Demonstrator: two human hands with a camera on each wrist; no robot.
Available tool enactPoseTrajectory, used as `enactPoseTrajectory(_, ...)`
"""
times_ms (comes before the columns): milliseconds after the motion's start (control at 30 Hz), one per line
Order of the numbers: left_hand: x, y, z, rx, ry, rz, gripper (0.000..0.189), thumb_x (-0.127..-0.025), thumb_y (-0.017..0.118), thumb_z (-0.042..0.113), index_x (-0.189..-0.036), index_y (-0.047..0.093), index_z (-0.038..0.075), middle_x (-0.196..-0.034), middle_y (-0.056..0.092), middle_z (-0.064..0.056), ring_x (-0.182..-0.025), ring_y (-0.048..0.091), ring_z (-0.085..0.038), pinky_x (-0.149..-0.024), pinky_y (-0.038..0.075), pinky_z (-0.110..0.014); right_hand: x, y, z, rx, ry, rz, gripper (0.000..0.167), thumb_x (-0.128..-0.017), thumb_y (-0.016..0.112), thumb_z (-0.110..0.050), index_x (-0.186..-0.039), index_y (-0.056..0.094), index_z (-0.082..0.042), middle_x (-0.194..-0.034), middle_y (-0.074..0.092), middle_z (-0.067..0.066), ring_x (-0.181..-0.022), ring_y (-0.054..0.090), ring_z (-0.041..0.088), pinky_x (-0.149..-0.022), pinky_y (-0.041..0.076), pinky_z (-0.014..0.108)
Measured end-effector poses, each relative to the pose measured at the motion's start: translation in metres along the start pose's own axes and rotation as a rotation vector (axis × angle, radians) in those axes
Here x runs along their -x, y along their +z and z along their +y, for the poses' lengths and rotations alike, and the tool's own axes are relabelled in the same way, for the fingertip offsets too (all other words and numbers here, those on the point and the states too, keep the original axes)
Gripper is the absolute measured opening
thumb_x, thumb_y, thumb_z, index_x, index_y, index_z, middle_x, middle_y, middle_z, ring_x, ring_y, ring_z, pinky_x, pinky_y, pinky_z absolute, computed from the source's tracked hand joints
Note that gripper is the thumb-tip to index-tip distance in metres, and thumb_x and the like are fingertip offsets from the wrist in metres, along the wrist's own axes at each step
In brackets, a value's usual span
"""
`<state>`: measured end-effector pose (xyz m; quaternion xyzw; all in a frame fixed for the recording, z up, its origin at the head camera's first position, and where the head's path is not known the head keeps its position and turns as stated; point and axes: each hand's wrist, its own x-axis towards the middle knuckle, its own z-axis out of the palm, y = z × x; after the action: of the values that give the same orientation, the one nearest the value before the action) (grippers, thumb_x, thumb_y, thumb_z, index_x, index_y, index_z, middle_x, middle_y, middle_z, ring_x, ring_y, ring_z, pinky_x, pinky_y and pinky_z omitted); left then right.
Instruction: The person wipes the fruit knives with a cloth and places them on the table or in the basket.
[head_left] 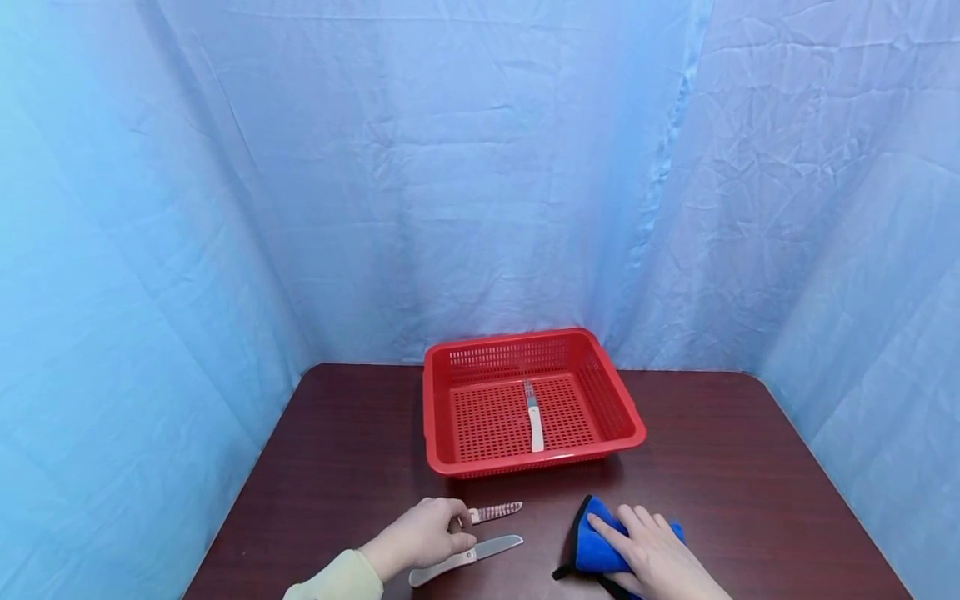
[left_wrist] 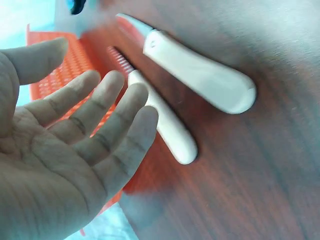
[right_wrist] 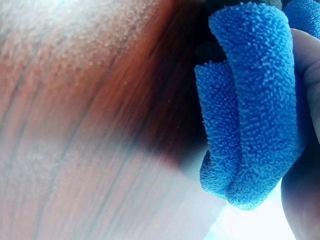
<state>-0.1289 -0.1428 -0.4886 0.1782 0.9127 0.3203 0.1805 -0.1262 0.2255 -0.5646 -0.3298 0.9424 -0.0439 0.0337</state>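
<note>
Right hand point(head_left: 651, 552) grips blue towel point(head_left: 596, 546); left hand point(head_left: 427, 533), fingers point(left_wrist: 106, 92) relaxed, near plain-bladed knife point(head_left: 495, 547), striped-bladed knife point(head_left: 497, 512) on counter point(head_left: 337, 450).

The person's left forearm reaches in from the bottom of the head view, its pale yellow sleeve point(head_left: 345, 577) ending just short of the left hand point(head_left: 427, 533). That hand hangs with its back up and points to the right, empty. In the left wrist view its palm shows, the four fingers point(left_wrist: 91, 106) loosely extended and slightly bent, the thumb point(left_wrist: 42, 60) set well apart from them. The right hand point(head_left: 651, 552) is lower right of centre, angled inward to the upper left, back uppermost, its fingers and thumb in a grip. The right wrist point(head_left: 701, 583) is bare where it meets the frame's lower edge.
</note>
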Motion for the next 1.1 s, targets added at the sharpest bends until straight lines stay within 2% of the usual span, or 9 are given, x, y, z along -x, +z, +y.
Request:
enactPoseTrajectory(167, 0.004, 0.014, -0.004, -0.153, -0.003, 0.053, 0.013, -0.087, 0.077, 0.023, -0.089, 0.069, 0.014, -0.071, 0.049, 0.011, -0.062, 0.043, -0.003, -0.057, 0.038, -0.024, -0.001, 0.001, 0.000, -0.005, 0.010, -0.003, 0.075, -0.085, 0.077, -0.057, -0.148, 0.054, -0.024, -0.112, 0.055, -0.003, -0.092, 0.048, 0.014, -0.075, 0.050, 0.038)
enactPoseTrajectory(300, 0.007, 0.024, -0.008, -0.252, -0.010, 0.086, 0.015, -0.088, 0.076, 0.027, -0.083, 0.065, 0.018, -0.074, 0.049, 0.008, -0.065, 0.045, -0.010, -0.058, 0.039, -0.030, -0.001, 0.001, 0.000, -0.010, 0.004, 0.001, 0.074, -0.085, 0.077, -0.057, -0.148, 0.054, -0.025, -0.112, 0.055, -0.003, -0.092, 0.048, 0.014, -0.074, 0.050, 0.037)
enactPoseTrajectory(433, 0.009, 0.035, -0.013, -0.342, -0.020, 0.107, 0.016, -0.083, 0.079, 0.028, -0.086, 0.066, 0.019, -0.082, 0.055, 0.006, -0.073, 0.050, -0.015, -0.061, 0.044, -0.035, -0.001, 0.001, 0.001, -0.009, -0.001, -0.003, 0.074, -0.085, 0.075, -0.059, -0.148, 0.054, -0.025, -0.112, 0.055, -0.003, -0.092, 0.048, 0.014, -0.074, 0.050, 0.038)
enactPoseTrajectory(633, 0.010, 0.049, -0.021, -0.481, -0.006, 0.152, 0.033, -0.074, 0.088, 0.031, -0.094, 0.065, 0.019, -0.091, 0.058, 0.001, -0.078, 0.055, -0.021, -0.061, 0.049, -0.038, -0.001, 0.003, 0.001, -0.014, 0.020, -0.019, 0.074, -0.085, 0.076, -0.058, -0.148, 0.054, -0.025, -0.112, 0.055, -0.003, -0.093, 0.048, 0.014, -0.075, 0.050, 0.039)
enactPoseTrajectory(867, 0.008, 0.058, -0.025, -0.575, 0.033, 0.182, 0.041, -0.075, 0.089, 0.032, -0.094, 0.056, 0.018, -0.092, 0.055, -0.002, -0.077, 0.053, -0.023, -0.061, 0.049, -0.037, -0.002, 0.004, 0.001, -0.018, 0.028, -0.026, 0.075, -0.085, 0.076, -0.058, -0.148, 0.054, -0.025, -0.112, 0.054, -0.003, -0.093, 0.048, 0.015, -0.075, 0.051, 0.040)
enactPoseTrajectory(1000, 0.008, 0.059, -0.026, -0.586, 0.054, 0.206, 0.037, -0.079, 0.086, 0.028, -0.095, 0.056, 0.016, -0.090, 0.055, -0.003, -0.075, 0.053, -0.023, -0.060, 0.049, -0.036, -0.002, 0.002, 0.000, -0.019, 0.029, -0.031, 0.075, -0.084, 0.077, -0.058, -0.148, 0.054, -0.025, -0.112, 0.055, -0.002, -0.094, 0.049, 0.016, -0.075, 0.051, 0.040)
enactPoseTrajectory(1100, 0.007, 0.059, -0.027, -0.579, 0.053, 0.200, 0.035, -0.080, 0.085, 0.027, -0.095, 0.055, 0.015, -0.089, 0.053, -0.003, -0.074, 0.053, -0.023, -0.061, 0.050, -0.036, -0.003, 0.002, 0.000, -0.021, 0.033, -0.039, 0.075, -0.084, 0.077, -0.057, -0.148, 0.054, -0.026, -0.113, 0.056, -0.002, -0.094, 0.050, 0.016, -0.076, 0.052, 0.041)
